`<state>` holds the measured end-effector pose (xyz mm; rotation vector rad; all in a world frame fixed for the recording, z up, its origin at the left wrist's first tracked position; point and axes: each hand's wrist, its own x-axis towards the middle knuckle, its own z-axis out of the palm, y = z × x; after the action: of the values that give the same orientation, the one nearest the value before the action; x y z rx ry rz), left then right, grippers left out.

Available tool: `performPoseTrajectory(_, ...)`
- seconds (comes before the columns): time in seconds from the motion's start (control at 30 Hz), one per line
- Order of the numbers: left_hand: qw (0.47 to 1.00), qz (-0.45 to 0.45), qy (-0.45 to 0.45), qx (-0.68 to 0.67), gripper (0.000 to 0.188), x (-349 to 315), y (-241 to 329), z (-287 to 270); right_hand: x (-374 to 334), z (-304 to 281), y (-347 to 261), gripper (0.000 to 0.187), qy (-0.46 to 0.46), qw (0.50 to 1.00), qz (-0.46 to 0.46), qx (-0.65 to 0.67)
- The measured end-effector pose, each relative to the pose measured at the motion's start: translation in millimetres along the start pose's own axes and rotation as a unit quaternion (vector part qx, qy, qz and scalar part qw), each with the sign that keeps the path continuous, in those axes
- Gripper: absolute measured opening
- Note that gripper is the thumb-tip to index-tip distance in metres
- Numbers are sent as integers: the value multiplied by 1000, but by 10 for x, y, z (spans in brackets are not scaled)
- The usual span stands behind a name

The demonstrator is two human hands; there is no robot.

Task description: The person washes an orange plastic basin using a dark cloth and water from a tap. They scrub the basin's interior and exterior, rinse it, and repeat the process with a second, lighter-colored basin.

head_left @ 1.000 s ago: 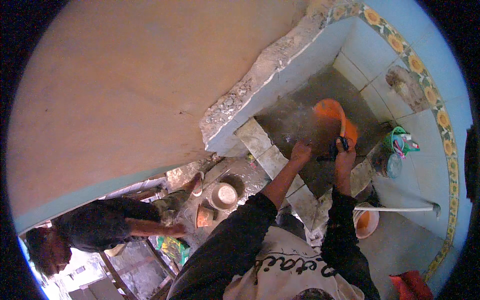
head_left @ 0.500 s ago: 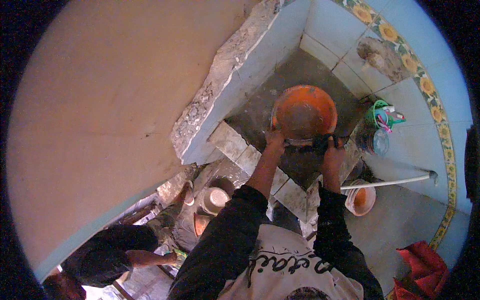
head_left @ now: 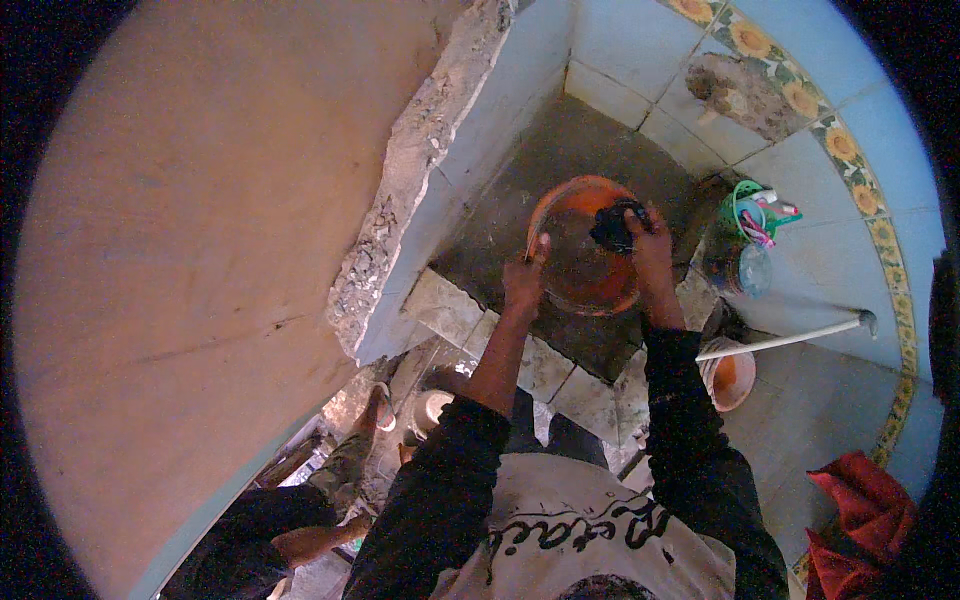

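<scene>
A round orange basin (head_left: 562,200) rests within the grey, low-walled tiled area in front of me. Its inside looks brownish-grey, and I cannot tell how much liquid it holds. At the basin's left rim, my left hand (head_left: 525,277) is closed with the thumb up over the edge. My right hand (head_left: 652,250) reaches over the right side, its fingers gripping a crumpled black cloth (head_left: 610,226) against the inside of the basin. Part of the cloth is hidden under those fingers.
A broken wall edge (head_left: 405,180) juts in at left. To the right are a green basket (head_left: 741,212) with toiletries, a white pipe (head_left: 790,344), a pale bucket (head_left: 732,380) and red cloth (head_left: 860,520). Another person's arm (head_left: 318,543) shows lower left.
My right hand has moved from the near rim up into the basin with the black cloth. My left hand has shifted to the left rim. The view has moved slightly.
</scene>
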<state>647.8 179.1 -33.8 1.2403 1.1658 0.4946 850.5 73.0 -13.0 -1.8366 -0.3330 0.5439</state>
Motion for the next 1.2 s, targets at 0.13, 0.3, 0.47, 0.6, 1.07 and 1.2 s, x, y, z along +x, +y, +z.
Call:
performPoseTrajectory(0.13,996,-75,-24,51,98,16,76,-162,-130,534,113,37,-119,917,194,327)
performPoseTrajectory(0.3,992,-126,-14,-13,106,101,23,-217,-185,844,72,40,-449,894,-5,14)
performPoseTrajectory(0.47,997,-70,13,13,105,144,-62,-242,-197,786,-198,39,-495,842,-84,-199)
performPoseTrajectory(0.6,988,-142,-30,53,105,101,68,-133,-276,1095,-134,37,-264,959,-53,-91)
performPoseTrajectory(1.07,976,-44,32,210,101,9,-363,-219,57,1094,382,36,-64,786,-380,-483)
performPoseTrajectory(1.2,988,-25,5,154,98,-41,-334,-335,-330,1400,356,31,-185,927,-160,-285)
